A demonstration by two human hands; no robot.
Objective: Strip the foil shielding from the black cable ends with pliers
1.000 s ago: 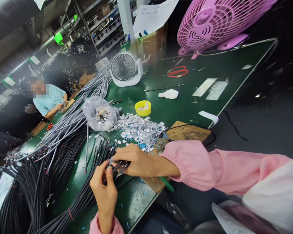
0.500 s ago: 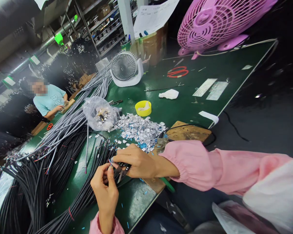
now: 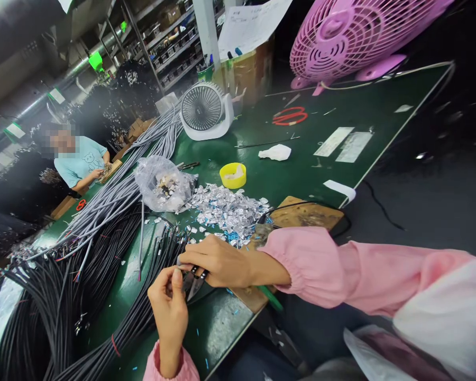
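My left hand (image 3: 170, 311) is closed in a pinch on the end of a black cable (image 3: 143, 317) near the front edge of the green table (image 3: 301, 169). My right hand (image 3: 218, 260), in a pink sleeve, is closed round a small metal cutting tool (image 3: 193, 280) whose tip meets the cable end at my left fingertips. Many black cables (image 3: 63, 296) lie bundled to the left of both hands. A heap of silver foil scraps (image 3: 226, 209) lies just behind my right hand.
Grey cables (image 3: 119, 190) run back along the table. A clear plastic bag (image 3: 162, 185), a yellow cup (image 3: 232, 175), a white desk fan (image 3: 204, 111), red scissors (image 3: 289, 116) and a pink fan (image 3: 341, 37) stand farther back. A wooden board (image 3: 309, 214) lies under my right forearm. Another person (image 3: 77, 161) sits at far left.
Both hands have stayed in place; my right hand has shifted the tool slightly at the cable end, and my left fingers have closed a little tighter on it.
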